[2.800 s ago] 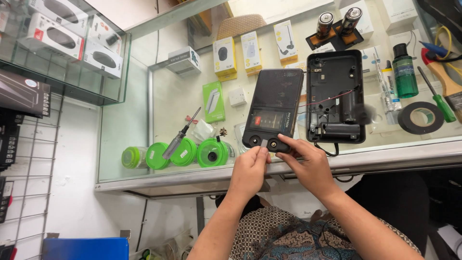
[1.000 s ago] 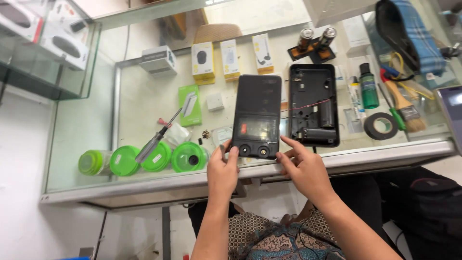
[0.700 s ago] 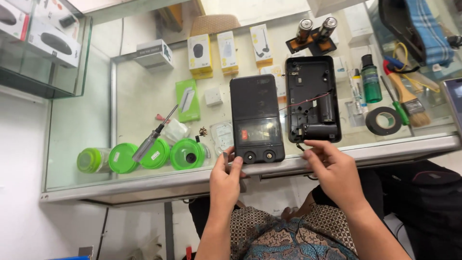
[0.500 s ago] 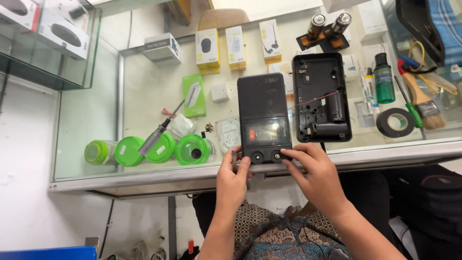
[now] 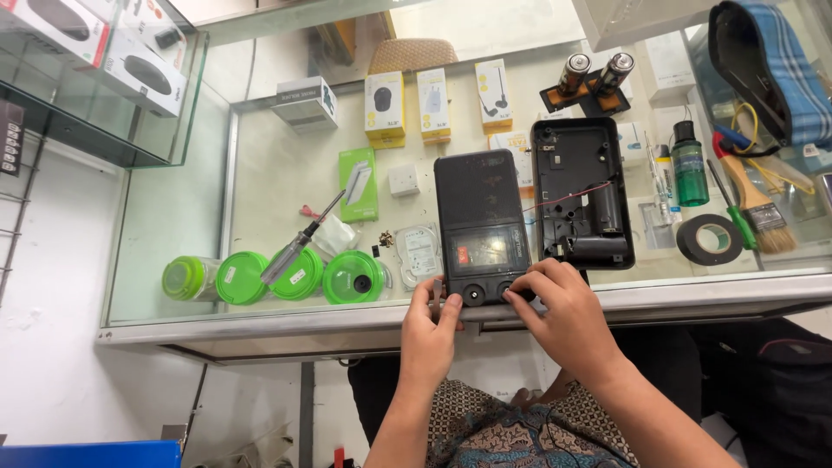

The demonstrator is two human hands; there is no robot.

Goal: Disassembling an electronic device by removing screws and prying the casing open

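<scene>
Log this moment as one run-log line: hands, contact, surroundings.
left hand: touching black device bottom-left corner | right hand: fingertips on its lower edge | device: flat on glass counter | open back cover: alongside

Radio (image 5: 481,227) lies flat on glass counter (image 5: 260,173), its near end under the fingertips of both hands: left hand (image 5: 431,334) at the near-left corner, right hand (image 5: 563,316) at the near-right. Opened back cover (image 5: 582,192) just right of the radio, beyond the right fingers. Tape roll (image 5: 708,239) further right, brush (image 5: 756,208) beside it. Left of the left fingers: four lidded tubs (image 5: 269,277) in a row, a screwdriver (image 5: 299,243) resting across them. Small boxes (image 5: 433,102) line the far side.
</scene>
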